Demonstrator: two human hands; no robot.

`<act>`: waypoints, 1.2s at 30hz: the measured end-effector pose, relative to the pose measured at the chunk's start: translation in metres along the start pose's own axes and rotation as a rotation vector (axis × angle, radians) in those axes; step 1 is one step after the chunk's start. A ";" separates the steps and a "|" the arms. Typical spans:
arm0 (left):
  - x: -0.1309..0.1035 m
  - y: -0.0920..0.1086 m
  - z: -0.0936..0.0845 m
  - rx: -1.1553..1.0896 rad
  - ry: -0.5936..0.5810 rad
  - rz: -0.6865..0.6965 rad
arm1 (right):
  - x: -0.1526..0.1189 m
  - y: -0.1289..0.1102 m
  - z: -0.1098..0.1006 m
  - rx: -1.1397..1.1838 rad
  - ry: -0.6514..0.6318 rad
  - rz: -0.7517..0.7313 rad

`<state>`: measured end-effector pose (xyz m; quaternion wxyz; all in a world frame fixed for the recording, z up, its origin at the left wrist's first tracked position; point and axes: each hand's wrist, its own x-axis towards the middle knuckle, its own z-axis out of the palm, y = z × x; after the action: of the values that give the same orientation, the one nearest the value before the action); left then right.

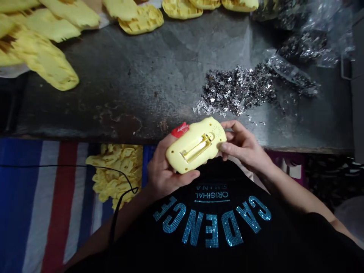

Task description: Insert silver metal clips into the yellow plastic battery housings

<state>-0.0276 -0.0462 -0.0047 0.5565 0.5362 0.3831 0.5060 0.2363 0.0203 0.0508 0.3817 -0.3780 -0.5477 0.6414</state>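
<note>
A yellow plastic shell (189, 146) with an uncovered battery compartment faces up between my two hands, just past the table's front edge. My left hand (162, 172) wraps round its left end, thumb along the lower side. Red tape (180, 130) covers a fingertip of that hand at the shell's upper edge. At the right end, my right hand (240, 146) pinches the shell between thumb and fingers. Small screw holes and a cluster of speaker holes show in the shell. Its underside is hidden.
A pile of small shiny metal pieces (237, 89) lies on the dark table (113, 76), beside clear plastic bags (295, 74). More yellow shells (54, 60) line the back and left. Below the edge, yellow parts (119, 170) fill a container; a black cable (85, 166) crosses there.
</note>
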 end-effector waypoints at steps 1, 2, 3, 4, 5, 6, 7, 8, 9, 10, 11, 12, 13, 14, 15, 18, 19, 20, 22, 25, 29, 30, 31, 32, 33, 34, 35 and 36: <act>0.000 0.003 0.000 -0.073 0.059 0.007 | -0.004 0.001 -0.013 -0.220 0.013 -0.078; 0.000 0.005 0.000 -0.134 0.135 0.028 | -0.009 0.003 -0.026 -0.482 0.057 -0.174; 0.001 0.006 0.000 -0.174 0.169 0.022 | -0.013 0.005 -0.039 -0.746 0.093 -0.269; 0.003 0.007 -0.001 -0.195 0.182 -0.005 | -0.016 0.007 -0.052 -0.969 0.106 -0.340; 0.004 0.007 -0.002 -0.201 0.202 -0.033 | -0.017 0.009 -0.064 -1.142 0.103 -0.391; 0.006 0.007 -0.003 -0.199 0.221 -0.056 | -0.017 0.011 -0.075 -1.254 0.099 -0.425; 0.008 0.007 -0.004 -0.199 0.236 -0.076 | -0.016 0.012 -0.083 -1.311 0.118 -0.445; 0.010 0.007 -0.004 -0.206 0.239 -0.092 | -0.012 0.013 -0.090 -1.330 0.166 -0.459; 0.011 0.006 -0.005 -0.220 0.231 -0.108 | -0.007 0.012 -0.094 -1.329 0.232 -0.464; 0.011 0.006 -0.004 -0.235 0.220 -0.131 | -0.001 0.011 -0.096 -1.320 0.292 -0.462; 0.011 0.005 -0.004 -0.245 0.209 -0.155 | 0.006 0.009 -0.095 -1.311 0.324 -0.451; 0.011 0.004 -0.003 -0.250 0.206 -0.173 | 0.014 0.008 -0.091 -1.310 0.317 -0.436; 0.010 0.003 -0.002 -0.246 0.205 -0.186 | 0.022 0.006 -0.086 -1.317 0.281 -0.422; 0.009 0.002 -0.002 -0.235 0.204 -0.188 | 0.030 0.005 -0.080 -1.335 0.234 -0.412; 0.009 0.000 -0.001 -0.222 0.205 -0.181 | 0.037 0.005 -0.074 -1.359 0.191 -0.398; 0.006 -0.004 -0.002 -0.192 0.188 -0.151 | 0.051 0.004 -0.058 -1.434 0.137 -0.325; 0.006 -0.005 -0.002 -0.193 0.178 -0.145 | 0.054 0.005 -0.055 -1.446 0.135 -0.294; 0.006 -0.005 -0.003 -0.201 0.171 -0.138 | 0.057 0.004 -0.053 -1.449 0.135 -0.270; 0.006 -0.004 -0.003 -0.218 0.166 -0.133 | 0.062 0.004 -0.051 -1.444 0.138 -0.261; 0.008 0.000 0.000 -0.203 0.184 -0.145 | 0.070 -0.001 -0.051 -1.422 0.144 -0.301; 0.011 0.009 0.006 -0.183 0.188 -0.140 | 0.064 -0.019 -0.047 -1.189 0.114 -0.301; 0.012 0.011 0.008 -0.185 0.180 -0.136 | 0.058 -0.024 -0.044 -1.060 0.101 -0.288; 0.012 0.012 0.009 -0.186 0.168 -0.132 | 0.051 -0.028 -0.040 -0.912 0.092 -0.272; 0.013 0.013 0.011 -0.185 0.157 -0.130 | 0.043 -0.031 -0.035 -0.764 0.091 -0.256; 0.013 0.015 0.013 -0.182 0.143 -0.130 | 0.035 -0.033 -0.030 -0.636 0.096 -0.244; 0.013 0.016 0.014 -0.174 0.128 -0.128 | 0.028 -0.033 -0.025 -0.538 0.105 -0.236; 0.014 0.016 0.017 -0.162 0.113 -0.124 | 0.022 -0.032 -0.020 -0.478 0.116 -0.238; 0.014 0.017 0.019 -0.145 0.100 -0.116 | 0.017 -0.030 -0.016 -0.455 0.125 -0.248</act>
<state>-0.0092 -0.0378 0.0162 0.6023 0.4455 0.4033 0.5255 0.2458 0.0456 0.0778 0.3958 -0.4228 -0.6953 0.4256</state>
